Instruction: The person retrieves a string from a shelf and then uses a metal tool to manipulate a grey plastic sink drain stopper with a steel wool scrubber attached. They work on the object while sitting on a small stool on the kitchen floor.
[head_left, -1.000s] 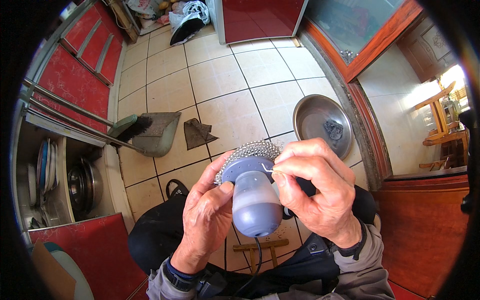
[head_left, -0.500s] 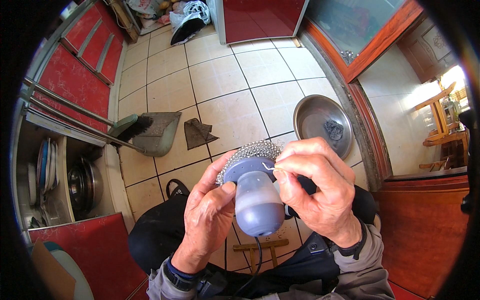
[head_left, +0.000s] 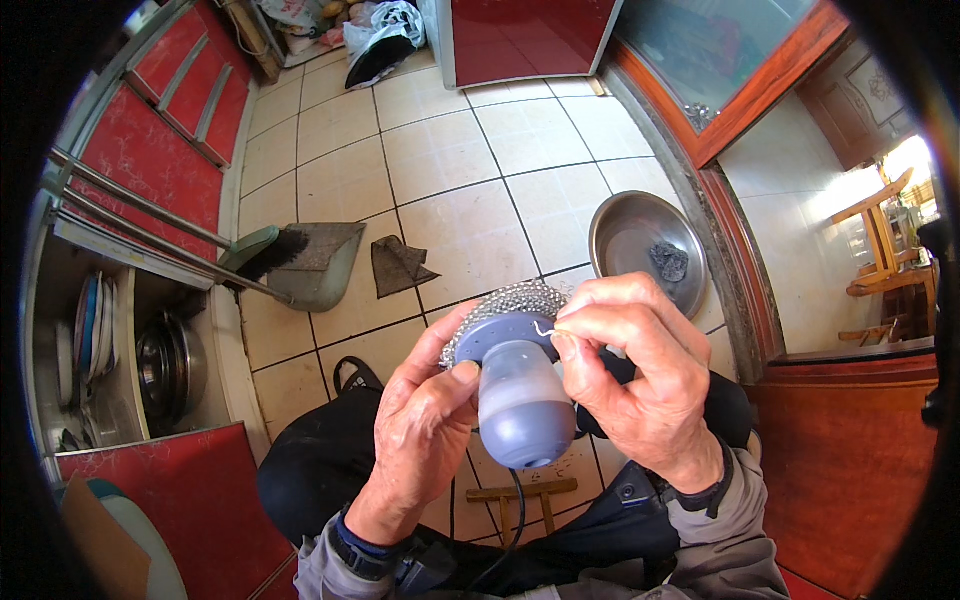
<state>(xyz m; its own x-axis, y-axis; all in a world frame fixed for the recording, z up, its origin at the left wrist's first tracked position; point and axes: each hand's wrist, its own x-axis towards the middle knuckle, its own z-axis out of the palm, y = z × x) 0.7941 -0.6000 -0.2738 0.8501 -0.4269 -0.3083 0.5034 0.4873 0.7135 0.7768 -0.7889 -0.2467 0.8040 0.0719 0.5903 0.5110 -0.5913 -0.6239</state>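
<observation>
My left hand is wrapped round the edge of a scrubber with a rounded blue-grey handle, its middle band cloudy and translucent. The handle points down toward me. Above it sits a blue-grey disc with small holes, and a pad of silvery metal mesh covers the disc's far side. Between thumb and forefinger, my right hand pinches a thin whitish strand at the disc's right edge. Whether the strand is fixed to the disc, I cannot tell.
A steel basin holding a dark scouring pad stands on the tiles at right. To the left are a dustpan with a brush and a folded grey cloth. A small wooden stool is below my hands; an open cupboard holds dishes.
The scrubber has shifted very slightly right and tilted a little. My right fingers keep their pinch on the strand, which now shows a different bend.
</observation>
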